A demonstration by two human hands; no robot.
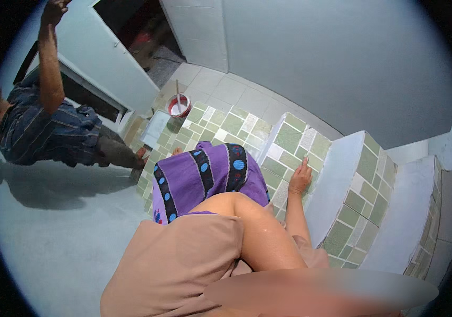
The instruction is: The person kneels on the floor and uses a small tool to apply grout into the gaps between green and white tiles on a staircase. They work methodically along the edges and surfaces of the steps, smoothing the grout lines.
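Observation:
My right hand rests on a step faced with green and white tiles, its fingers stretched out and the index finger reaching farthest. Nothing shows in its grasp. My left arm comes out of a tan sleeve and bends at the elbow above my purple patterned skirt. Its forearm runs back toward the lower edge, where a blurred patch covers the picture. The left hand itself does not show.
More tiled steps with pale plastered sides stand at the right. A red bucket with white contents and a stick, and a pale tray, sit ahead. At the left, another person raises an arm near an open white door.

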